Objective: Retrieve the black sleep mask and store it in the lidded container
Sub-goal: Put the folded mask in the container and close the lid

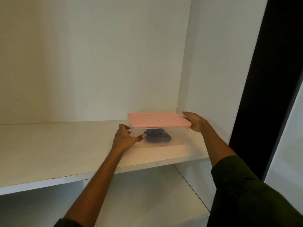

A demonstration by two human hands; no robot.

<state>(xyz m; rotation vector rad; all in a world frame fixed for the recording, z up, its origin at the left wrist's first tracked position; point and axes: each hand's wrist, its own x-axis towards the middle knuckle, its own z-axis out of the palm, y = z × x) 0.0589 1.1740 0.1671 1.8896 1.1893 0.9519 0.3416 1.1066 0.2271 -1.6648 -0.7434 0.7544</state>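
A clear plastic container (178,136) with a pink lid (157,119) stands on a white shelf (57,149), near its right end. The lid is on. Through the clear wall the black sleep mask (157,136) shows, lying crumpled on the container's floor. My left hand (126,138) grips the container's left front corner, thumb against the front wall. My right hand (195,122) is pressed to the right side at the lid's edge, fingers stretched toward the back.
The shelf sits inside a white cupboard with a back wall (98,54) and a right side panel (213,63) close to the container. A lower shelf (147,202) lies beneath. A dark door edge (262,79) stands at the right.
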